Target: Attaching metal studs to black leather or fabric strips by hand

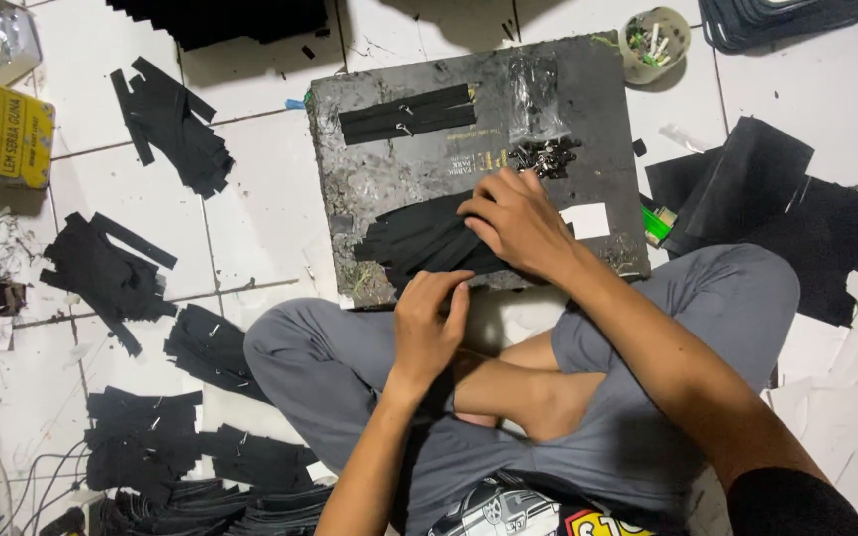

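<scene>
Nearby, a round cup (653, 45) holds small scraps

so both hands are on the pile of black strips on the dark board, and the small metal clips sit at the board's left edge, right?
Not quite. The head view shows the metal clips toward the board's right side, just above the right hand. Both hands, the left hand too, are on the black strips.

A home floor workshop: white tiled floor (270, 208), black strap pieces (176, 124) piled from 7 to 11 o'clock, a worn work board (369, 169) at 12 o'clock, a glue tin (0, 127) at 10 o'clock.
</scene>
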